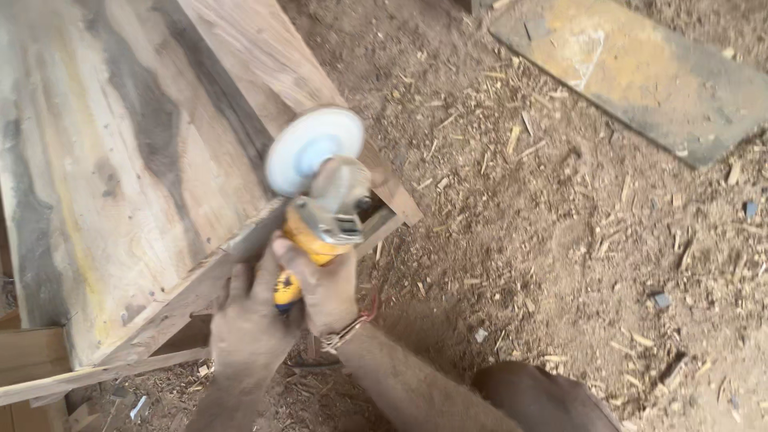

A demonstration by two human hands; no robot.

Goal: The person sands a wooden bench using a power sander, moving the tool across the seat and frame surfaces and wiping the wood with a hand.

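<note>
From the head view, you are holding a yellow angle grinder [320,232] in both hands, low in the middle of the frame; your right hand [324,284] is wrapping closed around the yellow body just behind the grey gear head, thumb lying over the top; your left hand [248,308] is closing around the rear of the same tool, its fingers curled under the body, though part of that grip is being hidden by the right hand; a thin bracelet [348,330] is sitting at your right wrist. The grinder's round sanding disc [314,150] is facing up towards you, pale and blurred; it is sitting over the lower right edge of a wide wooden slab [136,160], and whether it is touching the wood cannot be told. The slab is lying tilted across the left half of the frame, streaked with dark grain and yellowish patches; narrower wooden battens [120,364] are running beneath its lower end. The ground [560,240] to the right is being covered by sawdust and wood chips; a flat dusty board [640,72] is lying at the upper right, well apart from your hands.
</note>
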